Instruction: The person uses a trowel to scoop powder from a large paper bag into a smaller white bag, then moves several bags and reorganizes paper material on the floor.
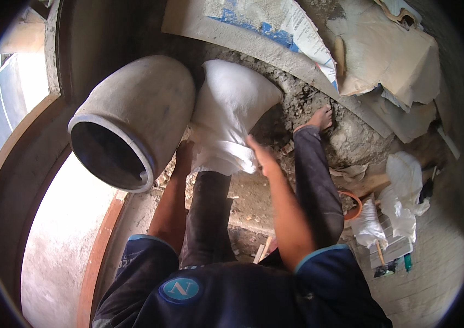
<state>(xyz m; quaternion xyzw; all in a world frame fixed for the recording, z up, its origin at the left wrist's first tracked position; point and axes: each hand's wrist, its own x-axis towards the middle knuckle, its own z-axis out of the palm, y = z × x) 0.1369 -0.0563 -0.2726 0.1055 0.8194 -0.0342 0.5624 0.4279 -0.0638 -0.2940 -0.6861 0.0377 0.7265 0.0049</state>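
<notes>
A full white sack [237, 98] leans upright in front of me, its lower part creased and folded. At its left side is my left hand [185, 153], close against the cloth. Its fingers are lost in shadow and behind the sack. My right hand [260, 154] lies along the sack's right edge with its fingers stretched out and a little blurred. Left of the sack, and close to it, a large grey drum [150, 93] lies tilted with its dark round mouth toward me.
Rubble [352, 136] and a bare foot [322, 117] are to the right. Torn paper sacking [390, 60] and a pale board [188, 22] lie beyond. An orange-rimmed bucket [353, 205] and white plastic bags [401, 188] sit at right. A curved wall opening [2, 158] borders the left.
</notes>
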